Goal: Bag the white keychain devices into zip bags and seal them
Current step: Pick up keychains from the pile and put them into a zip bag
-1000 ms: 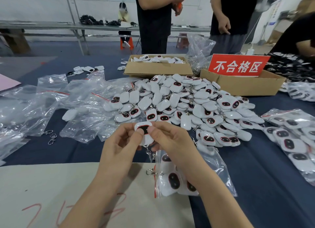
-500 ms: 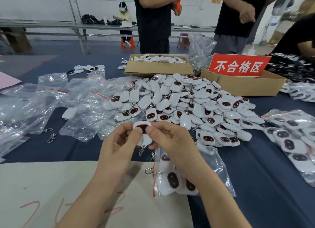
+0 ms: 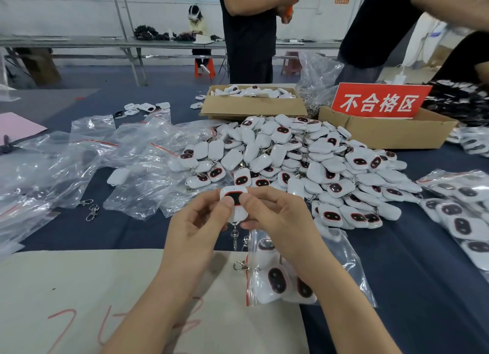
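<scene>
The left hand [image 3: 197,228] and right hand [image 3: 277,218] both pinch one white keychain device [image 3: 234,204] closed-fingered, thumbs pressing its dark face, above the bench [image 3: 412,261].

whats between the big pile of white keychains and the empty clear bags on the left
Nothing separates them in the head view: the heaped white keychain devices spill directly onto the crumpled clear plastic zip bags.

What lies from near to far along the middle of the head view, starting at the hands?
Held keychain device in both hands → loose pile of white devices → open cardboard box of devices → standing person in black.
</scene>
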`<state>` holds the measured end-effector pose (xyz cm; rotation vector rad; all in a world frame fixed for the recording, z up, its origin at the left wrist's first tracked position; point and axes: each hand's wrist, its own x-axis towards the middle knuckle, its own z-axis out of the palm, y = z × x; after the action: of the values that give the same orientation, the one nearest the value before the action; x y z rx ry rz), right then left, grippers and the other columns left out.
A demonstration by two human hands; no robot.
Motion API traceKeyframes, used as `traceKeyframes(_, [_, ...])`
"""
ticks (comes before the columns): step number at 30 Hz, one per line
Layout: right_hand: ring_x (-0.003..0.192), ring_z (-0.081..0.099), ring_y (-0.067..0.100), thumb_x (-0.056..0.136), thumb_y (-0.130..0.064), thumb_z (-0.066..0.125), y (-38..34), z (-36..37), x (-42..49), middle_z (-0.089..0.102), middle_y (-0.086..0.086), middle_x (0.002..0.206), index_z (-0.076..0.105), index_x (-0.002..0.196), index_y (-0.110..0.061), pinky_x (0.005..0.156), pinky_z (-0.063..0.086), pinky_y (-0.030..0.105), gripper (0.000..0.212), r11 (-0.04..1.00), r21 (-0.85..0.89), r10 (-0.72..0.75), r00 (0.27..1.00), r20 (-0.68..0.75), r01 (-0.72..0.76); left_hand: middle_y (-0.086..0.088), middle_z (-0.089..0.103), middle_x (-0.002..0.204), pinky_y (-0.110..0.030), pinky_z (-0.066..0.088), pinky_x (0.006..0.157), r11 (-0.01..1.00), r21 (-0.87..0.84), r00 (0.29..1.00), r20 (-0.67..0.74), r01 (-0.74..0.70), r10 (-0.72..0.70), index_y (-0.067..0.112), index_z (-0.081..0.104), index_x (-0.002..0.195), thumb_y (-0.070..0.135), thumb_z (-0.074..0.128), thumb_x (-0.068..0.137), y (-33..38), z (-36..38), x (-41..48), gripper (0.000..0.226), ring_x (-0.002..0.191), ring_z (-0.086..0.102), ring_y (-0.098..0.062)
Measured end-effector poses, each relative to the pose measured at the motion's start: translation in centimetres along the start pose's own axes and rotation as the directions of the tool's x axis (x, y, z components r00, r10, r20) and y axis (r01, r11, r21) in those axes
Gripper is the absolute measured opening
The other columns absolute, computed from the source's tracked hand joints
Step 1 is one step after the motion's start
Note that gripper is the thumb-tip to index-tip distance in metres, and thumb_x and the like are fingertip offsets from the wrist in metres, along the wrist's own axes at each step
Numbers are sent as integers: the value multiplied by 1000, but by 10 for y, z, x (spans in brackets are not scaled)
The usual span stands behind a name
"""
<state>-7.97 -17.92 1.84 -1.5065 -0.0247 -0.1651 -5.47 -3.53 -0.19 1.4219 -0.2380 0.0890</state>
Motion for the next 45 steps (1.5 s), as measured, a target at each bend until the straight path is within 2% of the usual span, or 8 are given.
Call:
traceKeyframes(12, [83, 74, 9, 95, -14, 66, 2, 4, -1, 78, -4, 90, 75, 94, -25, 69, 56, 16, 13, 999, 1, -46, 998, -41, 46, 9, 73, 82, -11, 51, 68, 1000, -7, 999, 28, -19, 19, 24, 76, 101, 20, 65, 91, -3, -1, 1, 15, 70, 63, 0])
traceKeyframes(18, [88, 75, 13, 95, -14, 65, 3, 3, -1, 79, -2, 93, 75, 96, -26, 73, 57, 17, 16, 998, 52, -41, 998, -50, 44, -1, 76, 100, -29, 60, 85, 998, 60, 995, 95, -32, 26, 22, 71, 116, 12, 70, 91, -5, -2, 0, 27, 89, 69, -13])
traceKeyframes(23, [86, 75, 12, 95, -14, 66, 4, 3, 0, 79, -1, 92, 75, 94, -27, 70, 57, 16, 16, 998, 61, -23, 998, -53, 26, -1, 74, 92, -12, 53, 72, 989, 127, 995, 77, -74, 64, 29, 72, 110, 9, 71, 92, -6, -1, -1, 27, 77, 63, -7])
traceKeyframes(29, [84, 75, 14, 94, -13, 66, 4, 4, 1, 78, 3, 92, 75, 93, -24, 69, 57, 16, 14, 997, 77, -9, 998, -70, 14, -9, 73, 95, -27, 56, 78, 986, 143, 993, 91, -85, 73, 30, 72, 111, 11, 71, 92, -7, -3, 1, 27, 88, 64, -33])
traceKeyframes(36, [91, 74, 13, 96, -14, 64, 8, 3, 2, 78, 1, 96, 74, 102, -22, 73, 57, 17, 14, 998, 62, -15, 997, -79, 20, 8, 76, 96, -12, 53, 77, 987, 116, 994, 32, -111, 108, 26, 70, 110, 14, 74, 90, -9, -1, -1, 24, 90, 71, -5])
traceKeyframes(40, [102, 71, 9, 96, -18, 65, 12, 2, 1, 74, -7, 109, 66, 123, -28, 89, 56, 22, 29, 986, -99, -136, 990, -28, 133, 16, 69, 97, -13, 48, 81, 857, 418, 949, 49, -301, 310, 35, 68, 100, 22, 71, 94, -12, -5, -2, 15, 95, 65, -8])
traceKeyframes(42, [96, 72, 8, 96, -13, 65, 11, 3, 1, 76, -7, 102, 70, 112, -26, 88, 55, 21, 21, 981, -99, -164, 986, 14, 165, 17, 63, 103, -10, 43, 87, 762, 516, 909, 90, -392, 407, 38, 68, 103, 27, 68, 95, -11, -6, -1, 13, 101, 61, -9])
traceKeyframes(45, [96, 73, 14, 96, -2, 62, 10, 2, 1, 77, 1, 98, 71, 102, -15, 86, 56, 23, 18, 984, 14, -178, 984, 22, 178, 14, 61, 105, -9, 42, 86, 754, 491, 884, 76, -436, 461, 35, 70, 106, 28, 68, 93, -12, -3, -3, 15, 101, 62, -11])
